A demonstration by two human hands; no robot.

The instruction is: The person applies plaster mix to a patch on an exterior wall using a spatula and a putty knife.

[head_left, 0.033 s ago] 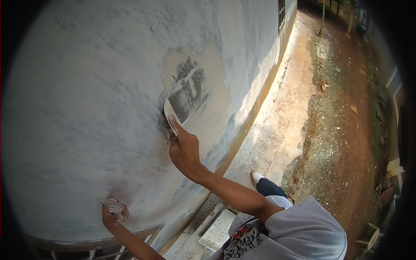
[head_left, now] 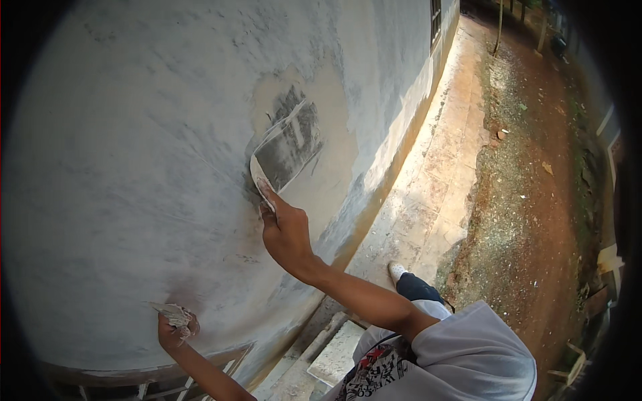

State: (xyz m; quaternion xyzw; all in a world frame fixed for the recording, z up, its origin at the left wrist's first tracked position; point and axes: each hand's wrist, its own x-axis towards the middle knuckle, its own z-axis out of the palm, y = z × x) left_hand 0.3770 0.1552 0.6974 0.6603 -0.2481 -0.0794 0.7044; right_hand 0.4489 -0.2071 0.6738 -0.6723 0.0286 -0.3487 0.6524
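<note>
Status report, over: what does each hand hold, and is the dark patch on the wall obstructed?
Right hand gripping pale flat blade at lower end of dark patch. Left hand holding paste-smeared scraper. No other obstruction visible.

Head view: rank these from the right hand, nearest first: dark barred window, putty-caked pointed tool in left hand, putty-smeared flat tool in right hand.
1. Putty-smeared flat tool: held in the right hand.
2. Putty-caked pointed tool: lower left, in the left hand.
3. Dark barred window: top of view, far along the grey wall.
</note>
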